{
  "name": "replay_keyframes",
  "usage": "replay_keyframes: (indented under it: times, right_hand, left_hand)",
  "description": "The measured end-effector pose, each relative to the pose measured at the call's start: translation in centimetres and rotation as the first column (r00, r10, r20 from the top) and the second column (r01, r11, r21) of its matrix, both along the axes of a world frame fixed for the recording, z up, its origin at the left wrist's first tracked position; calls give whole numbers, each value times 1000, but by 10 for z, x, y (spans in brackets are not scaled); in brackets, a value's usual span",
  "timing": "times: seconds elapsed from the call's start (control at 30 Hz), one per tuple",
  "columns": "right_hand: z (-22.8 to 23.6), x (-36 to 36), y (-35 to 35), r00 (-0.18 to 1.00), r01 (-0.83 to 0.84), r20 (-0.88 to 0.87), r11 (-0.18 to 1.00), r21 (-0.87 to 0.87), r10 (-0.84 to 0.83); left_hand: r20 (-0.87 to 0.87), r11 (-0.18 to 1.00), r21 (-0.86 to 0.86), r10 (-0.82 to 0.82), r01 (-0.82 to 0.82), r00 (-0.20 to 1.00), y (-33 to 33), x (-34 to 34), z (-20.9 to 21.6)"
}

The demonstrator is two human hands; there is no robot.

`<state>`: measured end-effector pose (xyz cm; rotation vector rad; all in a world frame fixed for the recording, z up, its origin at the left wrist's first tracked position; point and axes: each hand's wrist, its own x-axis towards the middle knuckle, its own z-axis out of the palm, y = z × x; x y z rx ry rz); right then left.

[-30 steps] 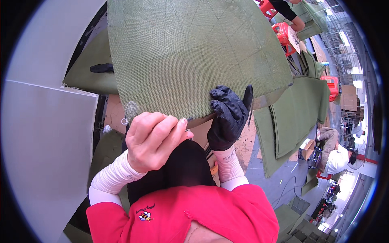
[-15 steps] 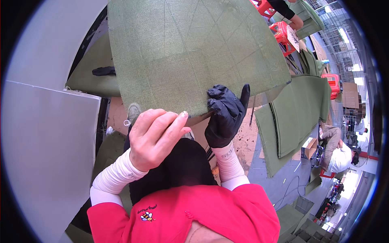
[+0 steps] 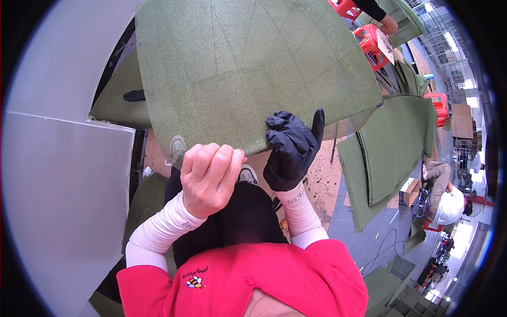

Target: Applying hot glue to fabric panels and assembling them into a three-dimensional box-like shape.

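A large green woven mesh sheet [image 3: 243, 58] spreads in front of me, with crossing lines faintly showing on its surface. My left hand [image 3: 207, 177], bare, has its fingers curled at the near edge of this sheet, left of the middle. To its right, my right hand [image 3: 289, 150] wears a black textured glove. Its fingers bend over the same edge, while one finger sticks up on the right. The undersides of both grips are hidden. A pale rounded shape [image 3: 177, 147] shows at the sheet's near left corner; I cannot tell what it is.
A grey panel [image 3: 63, 158] stands close on my left. Beside it, a black glove [image 3: 134, 95] lies on another green piece [image 3: 119, 108]. Stacked green sheets [image 3: 391, 148] lie to the right, with red stools [image 3: 372, 47] beyond. A seated person [image 3: 446, 203] is far right; another's arm [image 3: 388, 24] shows above.
My left hand has moved slightly right, and its fingers have closed down on the sheet's edge from a more extended pose. My right hand keeps nearly the same grip.
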<state>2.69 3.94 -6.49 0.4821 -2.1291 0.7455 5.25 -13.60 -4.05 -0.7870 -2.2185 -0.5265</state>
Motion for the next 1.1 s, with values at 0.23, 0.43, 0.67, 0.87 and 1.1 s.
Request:
replay_keyframes:
  times: [0.23,0.43,0.67,0.87,1.1]
  right_hand:
    - [-2,-5,0,999,18,-30,1000,-13,-19]
    - [0,-3,-1,1000,8,-7,1000,1,-8]
    - [-2,-3,0,1000,0,-14,1000,30,0]
    - [-5,-5,1,999,-1,-54,1000,2,1]
    - [-3,-3,-1,999,6,-44,1000,4,-6]
  left_hand:
    - [134,994,112,-26,11,991,-9,4,18]
    - [14,998,58,23,-24,1000,-4,6,12]
    - [46,993,111,43,-48,998,3,2,-1]
    - [76,986,133,93,-102,993,-10,11,4]
    - [-39,997,14,75,-75,996,-13,9,-2]
